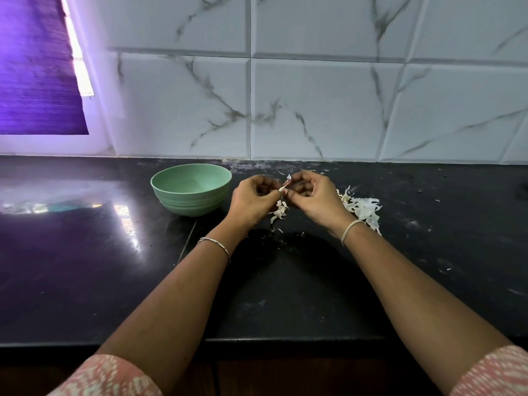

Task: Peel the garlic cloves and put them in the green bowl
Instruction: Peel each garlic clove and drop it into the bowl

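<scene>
Bowl (189, 202) left on counter (85, 267); peel heap (363, 210) right

Dark, glossy stone counter (314, 281) against a tiled wall.
A green bowl (188, 201) stands upright left of centre, toward the far edge. Just right of it lies a small cluster of pale garlic pieces (279, 210), and farther right a loose heap of papery skins (363, 208). White flecks dot the surface around them.

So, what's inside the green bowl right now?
In the green bowl only the bare far inner wall shows, with no cloves on it. The near wall hides the bottom, so cloves lying there cannot be ruled out.
</scene>
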Motion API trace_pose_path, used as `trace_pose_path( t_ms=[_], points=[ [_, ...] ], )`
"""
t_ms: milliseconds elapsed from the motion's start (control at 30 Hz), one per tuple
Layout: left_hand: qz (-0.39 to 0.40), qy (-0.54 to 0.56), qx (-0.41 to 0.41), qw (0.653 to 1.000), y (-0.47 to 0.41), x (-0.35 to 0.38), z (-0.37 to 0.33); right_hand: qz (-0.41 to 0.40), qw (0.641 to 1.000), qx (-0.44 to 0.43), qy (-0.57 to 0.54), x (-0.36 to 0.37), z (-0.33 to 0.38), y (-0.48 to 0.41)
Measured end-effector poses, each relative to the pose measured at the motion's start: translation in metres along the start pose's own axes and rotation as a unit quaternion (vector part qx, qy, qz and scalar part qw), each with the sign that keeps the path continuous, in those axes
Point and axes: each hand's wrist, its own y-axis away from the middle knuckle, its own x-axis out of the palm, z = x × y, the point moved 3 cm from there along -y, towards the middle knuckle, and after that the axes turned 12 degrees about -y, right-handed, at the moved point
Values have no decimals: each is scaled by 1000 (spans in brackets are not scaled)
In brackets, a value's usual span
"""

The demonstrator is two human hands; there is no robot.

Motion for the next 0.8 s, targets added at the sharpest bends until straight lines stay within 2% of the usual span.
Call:
trace_pose_path(
  t_ms=[267,533,800],
  points=[
    [24,-20,28,999,0,4,0,-17,1000,-12,-19,-2,-1,-1],
    [-5,12,12,1000,-3,-2,2,-22,999,-19,-14,-5,0,-3],
    [2,27,31,999,-3,-2,3,-14,996,28,-78,-3,-2,-2]
  ],
)
